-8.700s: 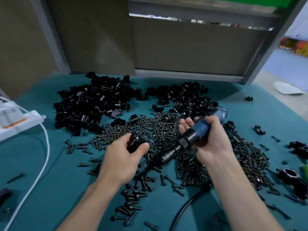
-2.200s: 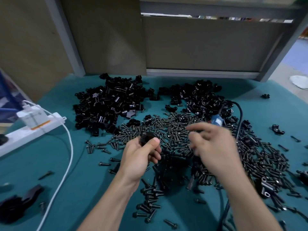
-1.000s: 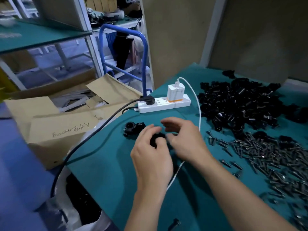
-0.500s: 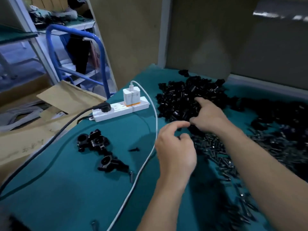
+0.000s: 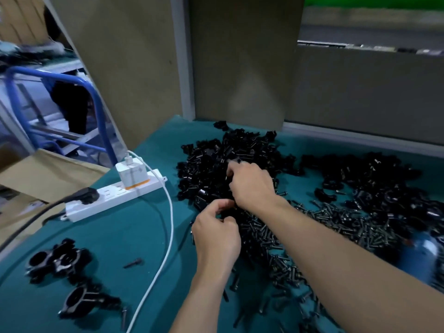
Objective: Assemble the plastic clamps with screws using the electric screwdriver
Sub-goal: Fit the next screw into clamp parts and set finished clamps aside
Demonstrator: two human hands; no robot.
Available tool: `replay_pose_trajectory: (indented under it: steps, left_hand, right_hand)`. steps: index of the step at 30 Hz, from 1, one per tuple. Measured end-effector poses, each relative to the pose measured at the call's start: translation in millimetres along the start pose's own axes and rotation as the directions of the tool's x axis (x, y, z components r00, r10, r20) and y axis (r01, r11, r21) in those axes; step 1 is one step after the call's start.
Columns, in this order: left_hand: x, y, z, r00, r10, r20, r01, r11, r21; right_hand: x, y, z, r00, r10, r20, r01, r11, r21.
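Now right hand (image 5: 252,186) and left hand (image 5: 216,234) reach palm-down into the clamp pile (image 5: 211,164), fingers curled; whether holding, cannot tell.

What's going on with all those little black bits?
A person is digging for parts. The right hand reaches into the clamp pile, and the left hand is curled at its near edge. Whether either grips a piece can't be seen. Loose screws lie spread beside them. A few put-together clamps sit at the left of the table, and the blue screwdriver lies untouched on the right.
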State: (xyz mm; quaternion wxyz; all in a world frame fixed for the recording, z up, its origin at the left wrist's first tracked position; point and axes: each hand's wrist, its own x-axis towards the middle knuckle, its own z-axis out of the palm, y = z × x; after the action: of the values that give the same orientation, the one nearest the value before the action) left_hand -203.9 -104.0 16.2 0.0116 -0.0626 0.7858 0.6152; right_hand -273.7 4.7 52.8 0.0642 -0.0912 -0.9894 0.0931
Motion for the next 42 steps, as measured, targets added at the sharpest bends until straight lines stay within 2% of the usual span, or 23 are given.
replay_pose_trajectory:
  steps: [2, 4, 6, 8, 10, 11, 14, 17, 19, 22, 24, 27, 29, 31, 34, 37, 39, 40, 42]
  left_hand:
    - [-0.9, 0.4, -0.8, 1.000, 0.013, 0.018, -0.014, 1.000, 0.012]
    - [-1.1, 0.2, -0.6, 1.000, 0.029, 0.012, -0.029, 1.000, 0.000]
    - [-1.3, -0.1, 0.6, 0.999, 0.052, 0.015, -0.052, 0.999, -0.012]
    - [-1.9, 0.6, 1.1, 0.998, 0.062, -0.001, -0.062, 0.998, -0.018]
    - [-0.3, 0.7, 0.2, 0.998, 0.030, -0.061, -0.033, 0.999, -0.034]
    - [0.9, 0.1, -0.4, 0.997, 0.008, -0.076, -0.012, 0.998, -0.060]
    - [1.6, -3.3, -1.0, 1.000, -0.017, -0.026, 0.012, 0.986, -0.165]
    - [-5.3, -3.5, -0.8, 0.998, 0.055, 0.020, -0.052, 0.990, -0.128]
    - [-8.7, -2.7, -0.9, 0.990, 0.138, 0.012, -0.136, 0.986, -0.098]
    - [-11.9, 1.2, 0.1, 0.971, 0.223, 0.081, -0.214, 0.971, -0.108]
    - [-17.1, 2.5, 1.2, 0.945, 0.254, 0.205, -0.224, 0.961, -0.160]
    - [-24.6, 4.3, 8.4, 0.851, 0.320, 0.417, -0.193, 0.928, -0.319]
    - [-29.2, 5.0, 15.7, 0.776, 0.357, 0.519, -0.166, 0.911, -0.378]
    - [-32.6, 3.5, 22.8, 0.740, 0.367, 0.564, -0.190, 0.918, -0.348]
    - [-34.3, 1.9, 26.6, 0.743, 0.313, 0.591, -0.190, 0.946, -0.261]
    - [-37.1, 5.0, 28.2, 0.748, 0.245, 0.617, -0.049, 0.947, -0.316]
    - [-37.1, 7.4, 28.4, 0.773, 0.244, 0.586, -0.016, 0.930, -0.367]
    - [-36.1, 7.0, 28.7, 0.784, 0.257, 0.565, -0.015, 0.918, -0.396]
    - [-33.5, 7.8, 28.0, 0.814, 0.251, 0.524, 0.019, 0.890, -0.455]
  right_hand:
    - [-7.3, 1.9, -2.8, 0.996, 0.026, -0.083, -0.019, 0.996, 0.086]
    - [-10.9, 11.3, -12.6, 0.981, 0.148, -0.121, -0.114, 0.961, 0.252]
    - [-16.3, 21.9, -21.5, 0.969, 0.240, -0.057, -0.203, 0.907, 0.369]
    - [-26.5, 27.1, -23.5, 0.961, 0.262, 0.090, -0.276, 0.884, 0.378]
    - [-37.9, 22.8, -16.6, 0.952, 0.206, 0.227, -0.266, 0.921, 0.283]
    - [-41.3, 19.8, -11.3, 0.950, 0.186, 0.249, -0.252, 0.932, 0.262]
    - [-45.0, 12.8, -3.2, 0.952, 0.243, 0.188, -0.297, 0.888, 0.351]
    - [-48.9, 17.7, -1.3, 0.914, 0.382, 0.138, -0.398, 0.773, 0.494]
    - [-56.7, 27.5, -6.0, 0.885, 0.433, 0.172, -0.438, 0.649, 0.622]
    - [-82.0, 49.1, -24.3, 0.877, 0.369, 0.308, -0.428, 0.308, 0.850]
    - [-109.8, 65.4, -35.0, 0.897, 0.319, 0.306, -0.364, 0.140, 0.921]
    - [-151.1, 80.6, -42.1, 0.926, 0.245, 0.286, -0.282, -0.054, 0.958]
    - [-172.0, 85.3, -41.5, 0.933, 0.209, 0.294, -0.283, -0.081, 0.956]
    - [-187.1, 89.1, -39.2, 0.937, 0.166, 0.306, -0.292, -0.100, 0.951]
    - [-200.1, 91.7, -33.9, 0.950, 0.102, 0.296, -0.283, -0.123, 0.951]
    - [-205.4, 96.4, -28.7, 0.952, 0.091, 0.292, -0.277, -0.148, 0.949]
    - [-206.4, 97.5, -25.8, 0.953, 0.080, 0.292, -0.277, -0.159, 0.948]
    - [-206.4, 97.0, -23.8, 0.953, 0.093, 0.287, -0.274, -0.132, 0.953]
    - [-206.7, 93.0, -19.6, 0.949, 0.174, 0.264, -0.271, 0.021, 0.962]
